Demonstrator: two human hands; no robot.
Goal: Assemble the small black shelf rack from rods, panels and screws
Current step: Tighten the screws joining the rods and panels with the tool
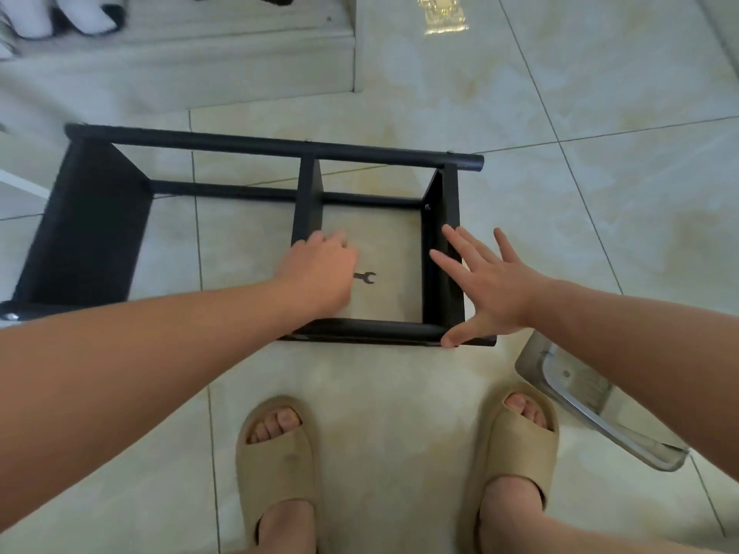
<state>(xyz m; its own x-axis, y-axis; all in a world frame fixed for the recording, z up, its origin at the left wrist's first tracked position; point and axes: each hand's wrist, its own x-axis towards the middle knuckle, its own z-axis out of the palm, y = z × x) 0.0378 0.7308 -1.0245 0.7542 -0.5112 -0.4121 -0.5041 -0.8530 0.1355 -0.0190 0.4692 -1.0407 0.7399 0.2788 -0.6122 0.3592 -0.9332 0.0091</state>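
Black shelf rack (280, 147) lies on its side on the tile floor, just ahead of the person's tan slippers (280, 453). It looks mostly built: left end panel (88, 225), middle panel (308, 193) and right end panel (434, 273) all sit between the rods.

Left hand (320, 269) is at the near end of the middle panel, fingers curled and apparently gripping its edge. Right hand (492, 281) is wide, fingers spread over the right end panel and thumb touching the near rod (380, 327), holding nothing. A small wrench (364, 277) lies on the floor inside the rack, between the middle and right panels, just beside the left hand.

Step, as a guess: checking or seating the panels, or getting hold of the rack to turn it upright. The next move needs a firm two-hand hold on the rack, or picking up the wrench if a screw is loose.

Hard to tell:
- The left fingertips are hidden, so the grip is not certain.
- The left forearm covers the near rod left of the middle panel.
- The rack's near left corner is cut off by the forearm.
- Only one screw head shows on the right end panel, and its tightness can't be judged.
- A gold-tinted bag (442, 14) lies far beyond the rack, contents unclear.
- A clear plastic bag (580, 405) lies near the rack's right end.
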